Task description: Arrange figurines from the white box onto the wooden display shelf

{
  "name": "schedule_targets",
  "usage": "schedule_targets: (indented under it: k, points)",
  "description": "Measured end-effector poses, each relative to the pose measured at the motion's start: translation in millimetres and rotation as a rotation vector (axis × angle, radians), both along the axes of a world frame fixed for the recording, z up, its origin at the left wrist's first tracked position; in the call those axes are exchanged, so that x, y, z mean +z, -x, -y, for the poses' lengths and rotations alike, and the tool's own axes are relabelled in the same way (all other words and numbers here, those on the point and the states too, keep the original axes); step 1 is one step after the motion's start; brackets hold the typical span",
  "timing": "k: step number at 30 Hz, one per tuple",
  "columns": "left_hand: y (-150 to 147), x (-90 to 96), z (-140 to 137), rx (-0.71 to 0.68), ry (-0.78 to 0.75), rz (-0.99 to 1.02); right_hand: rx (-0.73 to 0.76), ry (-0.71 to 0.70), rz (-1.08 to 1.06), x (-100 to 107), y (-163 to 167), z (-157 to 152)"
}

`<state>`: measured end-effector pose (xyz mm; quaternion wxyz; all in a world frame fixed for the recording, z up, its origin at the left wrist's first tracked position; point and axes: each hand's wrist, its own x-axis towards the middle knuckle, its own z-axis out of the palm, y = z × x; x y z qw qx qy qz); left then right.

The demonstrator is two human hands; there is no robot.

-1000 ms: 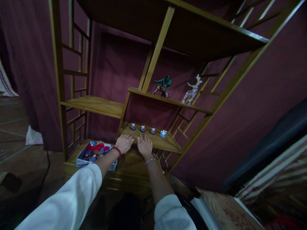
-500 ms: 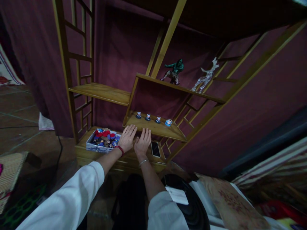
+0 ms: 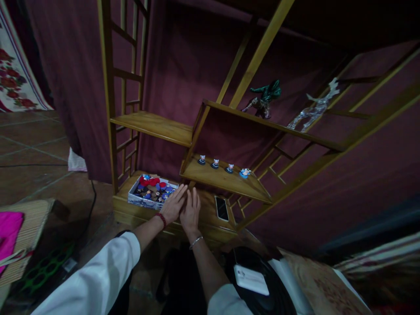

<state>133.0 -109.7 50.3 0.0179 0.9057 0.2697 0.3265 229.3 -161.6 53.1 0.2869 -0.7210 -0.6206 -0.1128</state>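
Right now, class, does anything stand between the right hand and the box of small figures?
Yes: in this view, the left hand lies between the right hand and the box of small figures, hiding the box's near right corner.

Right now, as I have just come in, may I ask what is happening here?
A person has the left hand and right hand close together, fingers stretched, in front of the shelf. I see nothing held. The box of small colourful items is nearest the left hand; whether they touch is unclear. The phone lies to the right. Four figures stand in a row on the shelf. Higher up are a deer and a green figure.
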Motion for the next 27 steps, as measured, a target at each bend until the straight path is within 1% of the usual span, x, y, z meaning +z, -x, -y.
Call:
schedule_targets:
  k: [2,5,8,10,12,15,18,20,22,27]
  points:
    - [14.4,-22.4,-5.1,0.076,0.061,-0.006,0.122,0.054,-0.018,-15.0,12.1,-2.6]
    - [37.2,-47.2,-17.9,0.21,0.154,-0.074,0.224,0.162,-0.059,-30.6,31.1,-12.1]
    - [58.9,-61.1,-32.0,0.378,0.194,-0.122,0.269,0.248,-0.078,-39.2,45.2,-27.2]
    - [70.8,-67.4,-38.7,0.455,0.19,-0.141,0.268,0.307,-0.077,-43.9,50.7,-38.6]
    - [79.7,-72.6,-42.5,0.471,0.177,-0.164,0.245,0.388,-0.068,-49.1,54.2,-49.2]
    - [87.8,-77.5,-45.8,0.43,0.157,-0.19,0.223,0.515,-0.037,-56.3,57.7,-60.8]
    - [90.9,-78.7,-50.0,0.377,0.165,-0.202,0.183,0.552,-0.014,-60.3,59.8,-67.0]
    - [90.8,-78.8,-53.1,0.367,0.164,-0.218,0.173,0.59,0.004,-61.0,60.0,-68.8]
    - [89.8,-79.1,-54.8,0.39,0.161,-0.214,0.184,0.589,0.02,-61.0,59.5,-68.5]
    - [90.0,-78.7,-52.8,0.387,0.167,-0.229,0.191,0.602,0.057,-58.8,60.1,-61.8]
